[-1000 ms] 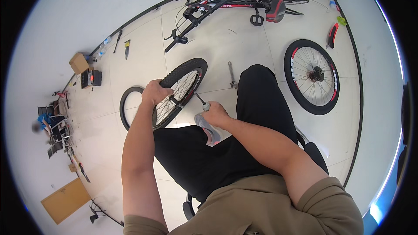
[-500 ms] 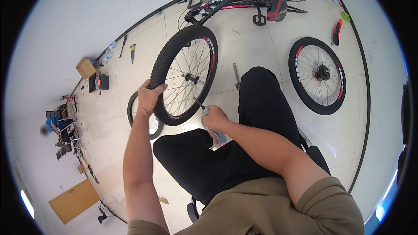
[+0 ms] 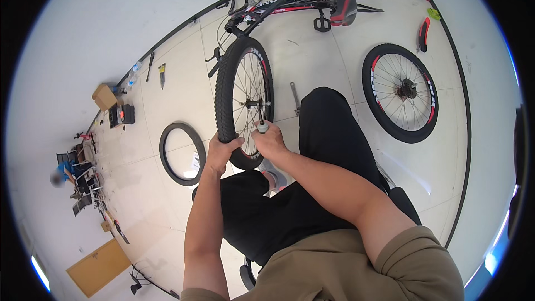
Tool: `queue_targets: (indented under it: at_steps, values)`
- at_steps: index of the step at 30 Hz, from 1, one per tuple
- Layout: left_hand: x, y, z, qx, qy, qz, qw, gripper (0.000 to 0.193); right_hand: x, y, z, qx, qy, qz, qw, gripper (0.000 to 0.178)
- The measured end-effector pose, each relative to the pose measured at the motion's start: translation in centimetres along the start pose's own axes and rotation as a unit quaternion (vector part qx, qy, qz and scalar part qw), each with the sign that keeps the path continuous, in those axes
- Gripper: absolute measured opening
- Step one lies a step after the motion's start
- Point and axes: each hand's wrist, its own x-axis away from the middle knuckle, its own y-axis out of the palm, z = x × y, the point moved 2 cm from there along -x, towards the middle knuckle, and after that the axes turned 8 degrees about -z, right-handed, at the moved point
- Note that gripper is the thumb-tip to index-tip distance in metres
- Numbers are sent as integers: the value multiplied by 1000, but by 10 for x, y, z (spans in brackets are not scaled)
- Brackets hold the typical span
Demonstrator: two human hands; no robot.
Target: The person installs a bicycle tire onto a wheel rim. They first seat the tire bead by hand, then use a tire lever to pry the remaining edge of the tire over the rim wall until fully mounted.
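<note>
A bicycle wheel with a black knobby tyre (image 3: 224, 97) stands upright in front of me, its spokes and hub (image 3: 254, 103) facing right. My left hand (image 3: 219, 153) is closed round the lower left of the tyre, thumb toward the spokes. In my right hand (image 3: 272, 140) is a screwdriver (image 3: 262, 127) with a pale grey handle, its dark shaft pointing up to the hub. The tip overlaps the hub's right part in view; whether it touches is too small to tell.
A second wheel with a cassette (image 3: 408, 88) lies on the floor at right. A loose tyre (image 3: 165, 159) lies at left, and a wrench-like metal bar (image 3: 295, 97) near my knee. Beyond is a bicycle frame (image 3: 287, 6) on its side. A person (image 3: 67, 168) sits far left.
The wheel has turned more edge-on and shifted slightly, and my left hand has moved right and down its tyre. The screwdriver has swung from the spokes up to the hub.
</note>
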Motion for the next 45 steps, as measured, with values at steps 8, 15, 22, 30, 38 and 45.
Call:
queue_targets:
  at_steps: [8, 15, 22, 30, 38, 45]
  values:
    - [-21, 24, 62, 58, 43, 46, 996, 43, 2, 11, 11, -54, -32, -133, 989, 42]
    - [-41, 31, 57, 34, 42, 86, 995, 29, 13, 5, -6, -24, -5, -134, 991, 42]
    - [-33, 30, 47, -2, 35, 115, 993, 44, 19, 4, -12, -32, 20, -141, 989, 42]
    - [-27, 32, 30, 111, 34, 123, 986, 41, 18, 5, -12, -15, 20, -138, 990, 46]
    - [-14, 30, 17, 151, 41, 126, 980, 39, 23, 8, -12, -34, -19, -143, 989, 36]
    - [-5, 32, 5, 145, 52, 147, 977, 37, 21, 13, -3, -6, 3, -163, 987, 38]
